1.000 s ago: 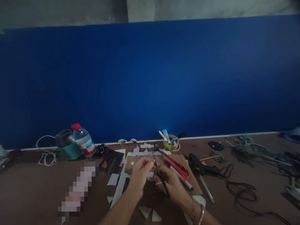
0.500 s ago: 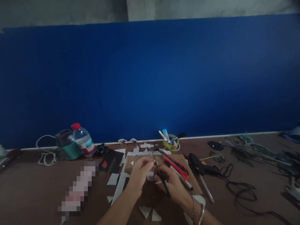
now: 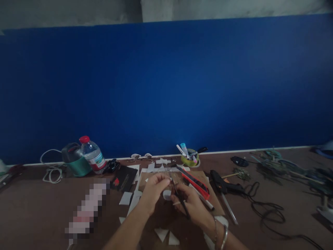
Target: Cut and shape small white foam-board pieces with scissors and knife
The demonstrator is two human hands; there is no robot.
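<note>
My right hand (image 3: 191,203) is closed around black tweezers (image 3: 179,198), whose two thin metal tips point away from me. Thumb and fingers of my left hand (image 3: 156,191) are pinched together beside the tips, around a tiny pale piece too small to make out. Between the hands, a small rounded white paper piece (image 3: 167,195) shows just below the fingertips. Under and beyond them is a brown cardboard sheet (image 3: 217,201). On it, right of my right hand, lie a red utility knife (image 3: 196,185) and a white marker (image 3: 203,197) with a dark end.
White paper scraps (image 3: 161,234) lie around. At the left stand a red-capped bottle (image 3: 93,156) and a teal container (image 3: 79,168). A green pen cup (image 3: 189,158) is at the back. On the right are a black glue gun (image 3: 226,185), its cord and tangled greenery (image 3: 291,170).
Both hands stay nearly in place, with the left forearm shifted slightly left. The tweezers remain in my right hand.
</note>
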